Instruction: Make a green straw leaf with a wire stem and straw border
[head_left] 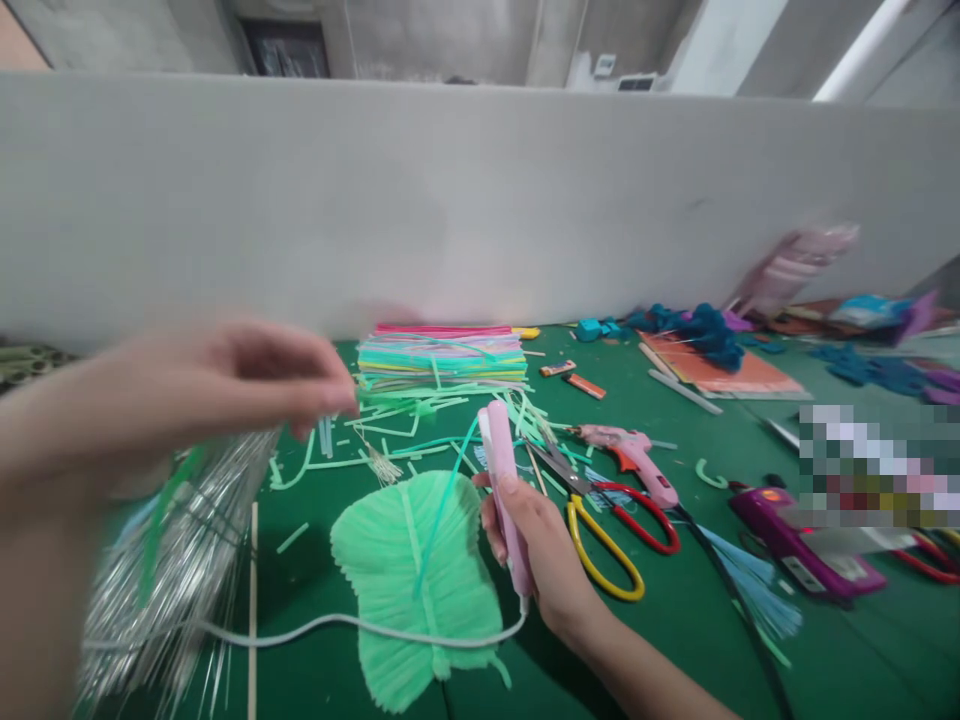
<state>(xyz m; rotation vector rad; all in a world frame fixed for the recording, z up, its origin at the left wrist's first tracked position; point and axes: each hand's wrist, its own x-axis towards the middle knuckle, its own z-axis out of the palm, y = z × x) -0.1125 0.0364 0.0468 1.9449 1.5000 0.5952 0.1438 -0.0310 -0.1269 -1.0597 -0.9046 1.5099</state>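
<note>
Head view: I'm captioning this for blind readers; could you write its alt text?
A person's right hand holds a pink mini flat iron beside a fuzzy green leaf on a green tabletop; the blurred left hand is raised. Nearby lie scissors, a pink glue gun and multicoloured pipe cleaners.

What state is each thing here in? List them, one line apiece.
Right hand: closed around the pink hair straightener
Left hand: raised, blurred; grip unclear
Pink hair straightener: held, corded; power unclear
Green pipe-cleaner leaf: lying flat, white cord passing over it
Red-yellow scissors: lying down, handles spread
Pink glue gun: lying on its side, corded
Pipe cleaners: stacked beside the partition
</note>
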